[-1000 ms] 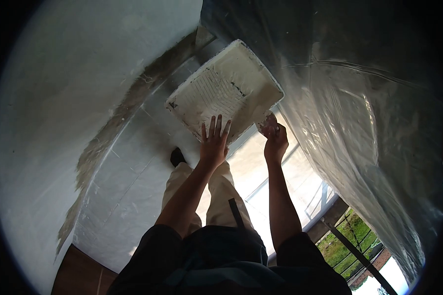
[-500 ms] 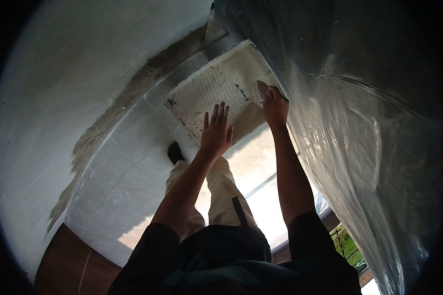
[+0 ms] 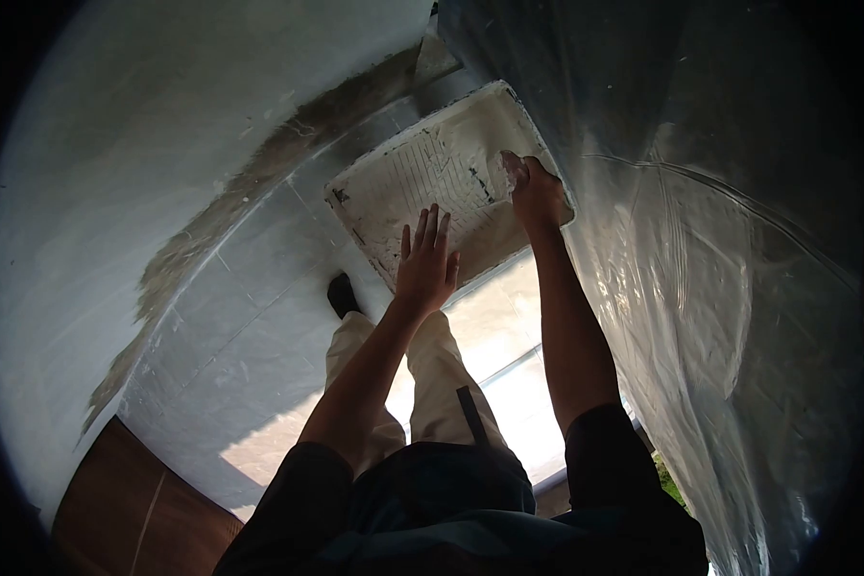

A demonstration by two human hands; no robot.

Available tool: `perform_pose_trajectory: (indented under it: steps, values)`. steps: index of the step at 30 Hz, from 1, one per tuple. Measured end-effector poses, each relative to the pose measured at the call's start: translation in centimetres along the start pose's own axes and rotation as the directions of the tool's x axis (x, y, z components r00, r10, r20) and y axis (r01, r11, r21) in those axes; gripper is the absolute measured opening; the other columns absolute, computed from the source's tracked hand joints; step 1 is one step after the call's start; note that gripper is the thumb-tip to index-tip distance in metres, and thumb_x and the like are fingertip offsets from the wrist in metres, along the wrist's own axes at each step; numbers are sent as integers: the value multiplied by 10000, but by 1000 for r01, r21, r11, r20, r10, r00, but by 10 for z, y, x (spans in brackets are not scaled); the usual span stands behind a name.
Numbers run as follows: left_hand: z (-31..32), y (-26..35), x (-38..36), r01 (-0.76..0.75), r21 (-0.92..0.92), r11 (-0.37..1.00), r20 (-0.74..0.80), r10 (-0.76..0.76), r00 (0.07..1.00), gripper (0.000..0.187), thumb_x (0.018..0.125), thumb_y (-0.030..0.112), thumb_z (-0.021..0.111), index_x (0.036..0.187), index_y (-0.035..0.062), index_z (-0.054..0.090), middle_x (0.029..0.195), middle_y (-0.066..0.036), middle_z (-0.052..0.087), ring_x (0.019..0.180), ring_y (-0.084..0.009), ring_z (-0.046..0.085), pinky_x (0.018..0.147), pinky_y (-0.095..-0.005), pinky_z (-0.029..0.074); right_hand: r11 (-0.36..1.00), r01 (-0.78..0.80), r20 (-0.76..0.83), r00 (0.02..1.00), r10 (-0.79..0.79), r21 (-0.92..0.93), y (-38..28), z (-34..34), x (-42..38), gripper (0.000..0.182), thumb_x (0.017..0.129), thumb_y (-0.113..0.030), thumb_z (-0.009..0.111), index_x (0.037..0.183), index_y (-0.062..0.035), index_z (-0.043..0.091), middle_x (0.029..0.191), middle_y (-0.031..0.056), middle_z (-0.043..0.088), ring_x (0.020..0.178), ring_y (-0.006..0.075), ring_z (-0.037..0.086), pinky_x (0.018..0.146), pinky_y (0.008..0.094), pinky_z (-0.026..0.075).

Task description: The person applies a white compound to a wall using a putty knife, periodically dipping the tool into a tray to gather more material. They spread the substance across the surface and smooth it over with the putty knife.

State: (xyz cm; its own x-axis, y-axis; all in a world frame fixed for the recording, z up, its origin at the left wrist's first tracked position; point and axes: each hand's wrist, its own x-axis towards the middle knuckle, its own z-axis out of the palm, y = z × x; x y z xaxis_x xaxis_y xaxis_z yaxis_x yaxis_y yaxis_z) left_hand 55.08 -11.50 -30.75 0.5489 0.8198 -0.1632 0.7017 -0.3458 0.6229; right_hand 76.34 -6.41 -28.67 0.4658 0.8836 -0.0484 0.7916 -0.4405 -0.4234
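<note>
A paint-smeared tray (image 3: 403, 163) with a ridged surface lies on the floor in front of my feet. Wrapped round a small whitish-pink object (image 3: 513, 169), perhaps a sponge or brush, my right hand (image 3: 540, 195) is over the tray's right part. The object's exact kind is hard to make out. My left hand (image 3: 426, 266) is over the tray's near left edge, fingers stretched out and nothing held. Whether it touches the tray cannot be told.
Clear plastic sheeting (image 3: 682, 240) hangs along the right. A partly painted wall (image 3: 134, 173) curves up at the left, above a tiled floor (image 3: 230, 317). A brown surface (image 3: 130, 499) shows at the lower left.
The view has shifted slightly, so the tray sits a little further right. Both hands keep nearly the same poses, with the right one still gripping the small object.
</note>
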Motion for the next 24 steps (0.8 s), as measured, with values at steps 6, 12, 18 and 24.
perform_pose_trajectory:
  steps: [6, 12, 18, 24]
  values:
    - [-5, -2, -4, -1, 10, 1000, 25, 0, 1000, 625, 919, 219, 507, 1446, 9, 244, 1523, -222, 208, 1426, -357, 191, 1138, -546, 154, 1000, -6, 76, 997, 7, -14, 5, -2, 5, 85, 832, -118, 616, 893, -66, 587, 780, 225, 643, 792, 419, 637, 692, 503, 497]
    - [-11, -5, -11, -23, 12, 1000, 22, 22, 1000, 626, 917, 211, 502, 1447, 4, 239, 1521, -227, 208, 1425, -361, 195, 1137, -550, 145, 994, 35, 144, 988, -49, 99, 16, -1, -4, 121, 822, -125, 616, 924, -61, 599, 830, 201, 657, 792, 417, 635, 693, 486, 502]
    - [-36, -8, -26, -2, 29, 1000, 13, 2, 1000, 634, 901, 208, 524, 1443, 9, 261, 1531, -213, 203, 1430, -348, 194, 1135, -549, 154, 969, -59, 319, 948, -21, 239, 21, -7, -24, 183, 825, -118, 604, 980, -21, 602, 824, 198, 653, 749, 327, 658, 662, 409, 518]
    - [-99, -15, -38, 24, 113, 993, -32, -20, 999, 635, 905, 206, 518, 1446, 6, 251, 1534, -212, 200, 1435, -346, 180, 1137, -546, 149, 349, -467, 453, 883, 126, 813, -7, -27, -66, 64, 874, -89, 605, 889, -31, 583, 797, -12, 549, 712, 65, 519, 620, 246, 469]
